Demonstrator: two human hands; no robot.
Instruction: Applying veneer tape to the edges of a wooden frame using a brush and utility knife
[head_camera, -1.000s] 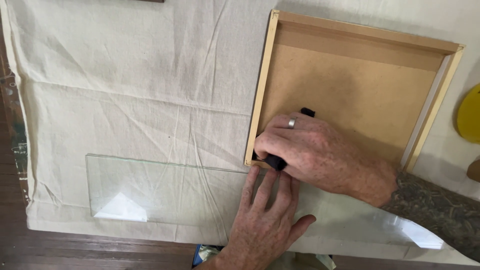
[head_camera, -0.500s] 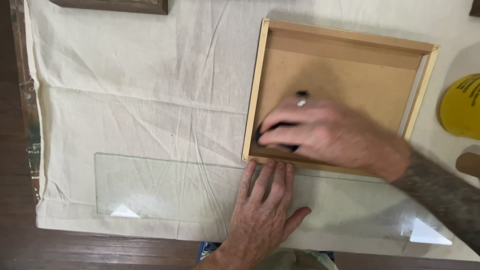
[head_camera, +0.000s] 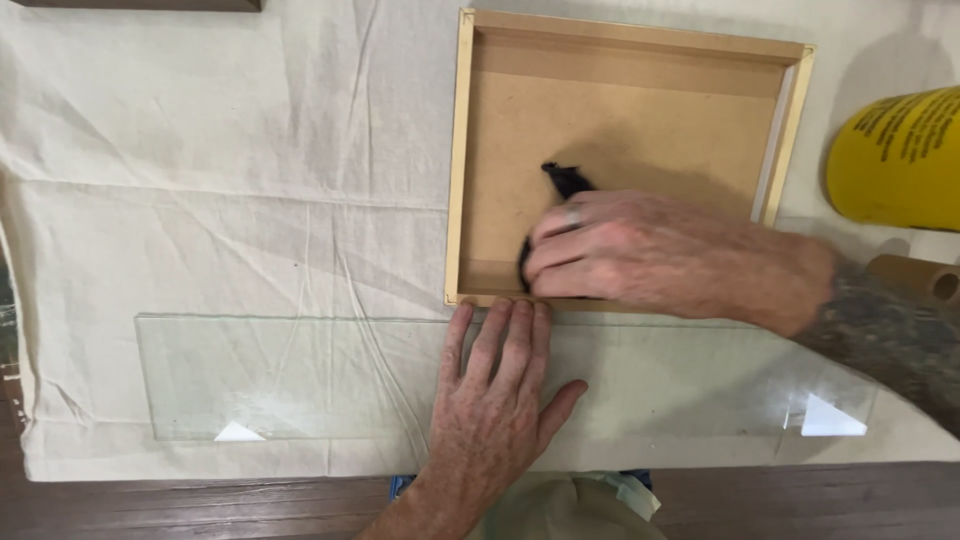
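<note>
Head view: a cream cloth (head_camera: 200, 200) is spread beneath a wooden frame (head_camera: 457, 160). Just below the frame, a glass sheet (head_camera: 300, 380) is pinned by the left hand (head_camera: 495, 400), fingers flat and slightly apart. Inside the frame, a black tool (head_camera: 566, 180) is clamped in the right hand (head_camera: 640, 255); the glass is not yet fitted.

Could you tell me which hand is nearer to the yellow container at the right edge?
Right. The right hand lies inside the wooden frame, gripping a black tool, left of the yellow container. The left hand rests flat on the glass sheet, farther away.

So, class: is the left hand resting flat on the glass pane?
Yes: the left hand lies palm-down on the glass pane, fingers spread.
</note>
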